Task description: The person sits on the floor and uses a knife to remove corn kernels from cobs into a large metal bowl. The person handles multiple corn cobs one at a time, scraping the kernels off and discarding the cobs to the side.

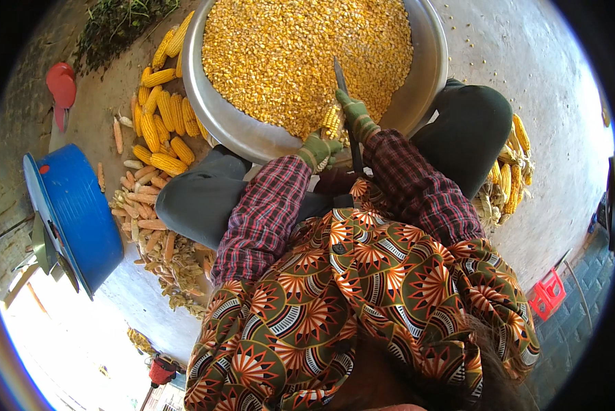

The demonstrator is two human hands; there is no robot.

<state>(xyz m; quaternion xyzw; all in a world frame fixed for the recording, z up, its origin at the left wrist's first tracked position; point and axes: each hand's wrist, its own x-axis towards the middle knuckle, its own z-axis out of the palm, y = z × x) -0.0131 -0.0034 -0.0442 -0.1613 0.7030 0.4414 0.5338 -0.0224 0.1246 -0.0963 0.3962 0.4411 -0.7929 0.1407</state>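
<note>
My left hand [318, 149], in a green knit glove, grips a partly shelled corn cob [331, 122]; yellow kernels remain on its upper end. My right hand [358, 115], gloved the same way, is closed around a long dark bar [340, 77], probably metal. The bar slants over the near rim of a wide metal basin [220, 123], its lower end down between my legs. The cob lies close against the bar's left side; whether they touch is unclear. Loose corn kernels [302, 56] fill much of the basin.
Unshelled corn ears [166, 120] lie left of the basin, above bare cobs [143, 200] and dry husks [184, 267]. More husked ears [508, 180] lie beyond my right knee. A blue tub [81, 210] stands on its side at left. A red stool [548, 294] is at lower right.
</note>
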